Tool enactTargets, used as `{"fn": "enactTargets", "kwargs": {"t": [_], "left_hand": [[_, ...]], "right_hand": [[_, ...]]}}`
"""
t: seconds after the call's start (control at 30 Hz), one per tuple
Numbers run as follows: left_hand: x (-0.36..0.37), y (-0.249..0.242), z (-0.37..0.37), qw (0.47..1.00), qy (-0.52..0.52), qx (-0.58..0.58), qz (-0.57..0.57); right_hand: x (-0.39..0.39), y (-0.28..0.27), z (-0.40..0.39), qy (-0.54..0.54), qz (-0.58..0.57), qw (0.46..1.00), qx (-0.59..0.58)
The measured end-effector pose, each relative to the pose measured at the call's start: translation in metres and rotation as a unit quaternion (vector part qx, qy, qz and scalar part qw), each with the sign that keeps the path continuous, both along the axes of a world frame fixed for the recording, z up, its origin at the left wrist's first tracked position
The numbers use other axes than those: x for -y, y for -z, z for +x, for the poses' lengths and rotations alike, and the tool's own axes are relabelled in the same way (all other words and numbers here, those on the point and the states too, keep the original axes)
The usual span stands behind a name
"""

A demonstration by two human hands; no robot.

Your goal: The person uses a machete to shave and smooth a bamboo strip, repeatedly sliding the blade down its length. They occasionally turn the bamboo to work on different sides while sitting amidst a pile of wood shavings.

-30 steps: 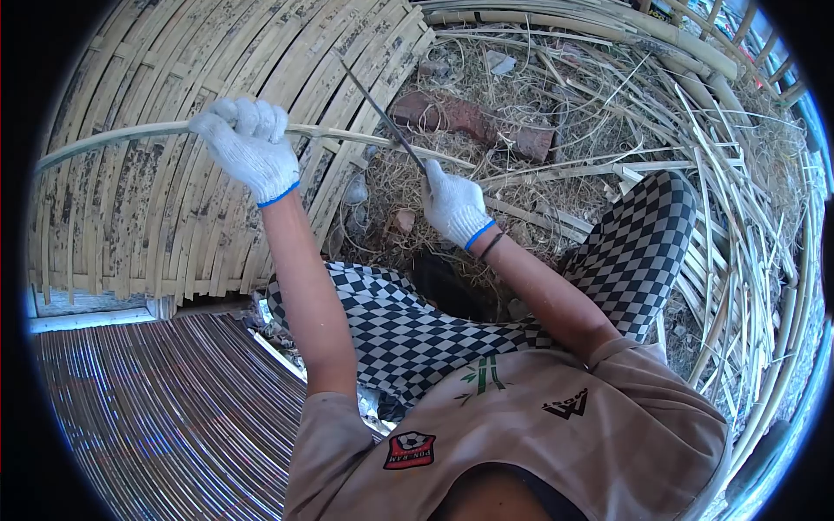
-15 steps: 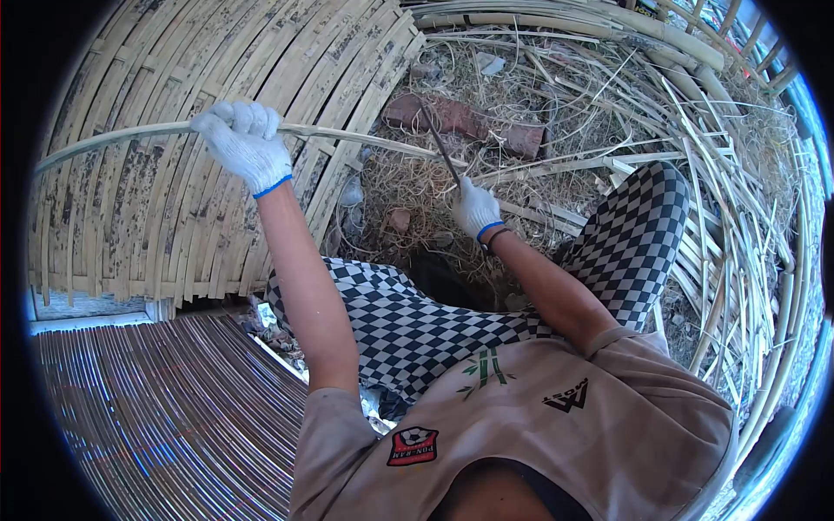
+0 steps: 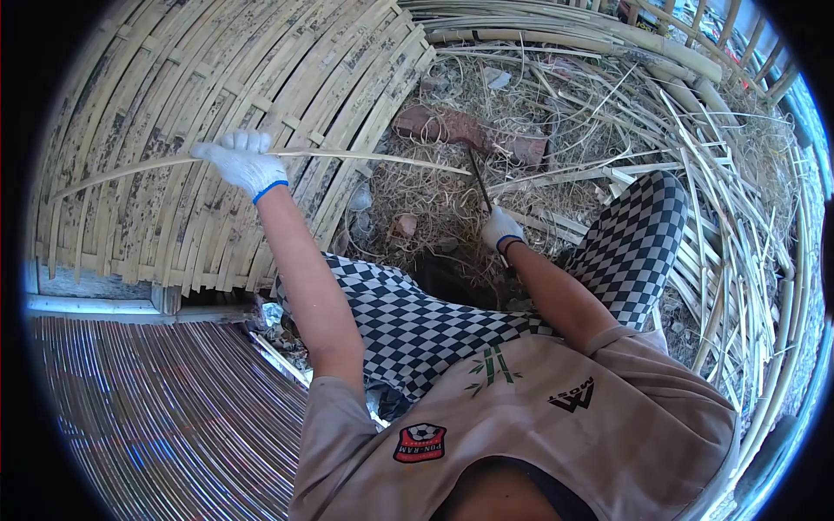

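Note:
My left hand (image 3: pixel 243 163), in a white glove with a blue cuff, is closed around a long, thin bamboo strip (image 3: pixel 365 155). The strip bows out to both sides of the fist, its left part over a woven bamboo panel (image 3: pixel 187 104). My right hand (image 3: pixel 501 228), gloved the same way, grips a knife (image 3: pixel 479 178) with a narrow dark blade slanting up and left. The strip's right end meets or lies very near the blade; exact contact cannot be made out. The fingers hide the knife's handle.
A reddish brick-like block (image 3: pixel 452 128) lies on ground covered with shavings (image 3: pixel 426 182). Split bamboo strips (image 3: pixel 721 252) are heaped at right, and bamboo poles (image 3: pixel 591 39) lie along the back. A ribbed dark mat (image 3: pixel 174 408) is at lower left. My checkered knees flank the work.
My right hand and the knife have shifted right and slightly toward me. The strip has turned to show a paler face, and its left end hangs lower. My left hand keeps its hold.

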State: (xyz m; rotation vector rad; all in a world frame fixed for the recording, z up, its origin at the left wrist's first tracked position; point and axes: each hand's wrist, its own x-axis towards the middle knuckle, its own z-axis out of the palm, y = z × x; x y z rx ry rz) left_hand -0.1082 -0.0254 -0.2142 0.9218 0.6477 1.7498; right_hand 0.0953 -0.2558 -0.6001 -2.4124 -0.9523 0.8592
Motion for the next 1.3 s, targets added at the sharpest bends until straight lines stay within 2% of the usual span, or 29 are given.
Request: {"fn": "enactTargets", "kwargs": {"t": [0.13, 0.23, 0.3, 0.37, 0.53, 0.57, 0.87, 1.03, 1.17, 1.27, 1.3], "left_hand": [[0.006, -0.012, -0.009, 0.989, 0.129, 0.037, 0.067], [-0.009, -0.004, -0.022, 0.922, 0.332, 0.008, 0.201], [0.0, -0.009, -0.018, 0.941, 0.299, -0.024, 0.155], [0.02, -0.011, -0.004, 0.953, 0.272, -0.047, 0.128], [0.011, -0.006, -0.001, 0.925, 0.347, -0.055, 0.146], [0.009, -0.005, -0.003, 0.917, 0.366, -0.056, 0.15], [0.01, 0.0, -0.002, 0.941, 0.304, -0.031, 0.143], [0.016, -0.002, 0.002, 0.939, 0.31, -0.031, 0.148], [0.007, 0.003, -0.001, 0.905, 0.386, -0.015, 0.176], [0.028, -0.004, 0.012, 0.938, 0.311, -0.035, 0.148], [0.028, -0.003, 0.013, 0.935, 0.319, -0.032, 0.152]], "right_hand": [[-0.004, 0.001, 0.002, 0.018, 0.039, 0.998, -0.042], [-0.016, 0.0, -0.001, 0.026, 0.065, 0.996, -0.058], [-0.017, -0.02, -0.008, 0.063, 0.11, 0.991, -0.049], [-0.023, -0.038, -0.008, 0.052, 0.139, 0.988, -0.041], [-0.03, -0.077, -0.017, 0.006, 0.231, 0.973, -0.009], [-0.03, -0.085, -0.02, -0.002, 0.231, 0.973, -0.005], [-0.03, -0.125, -0.038, -0.069, 0.268, 0.961, 0.002], [-0.025, -0.145, -0.046, -0.09, 0.285, 0.954, 0.016], [-0.021, -0.186, -0.057, -0.128, 0.362, 0.921, 0.067], [-0.025, -0.213, -0.066, -0.151, 0.448, 0.878, 0.076], [-0.026, -0.221, -0.07, -0.148, 0.448, 0.879, 0.075]]}}
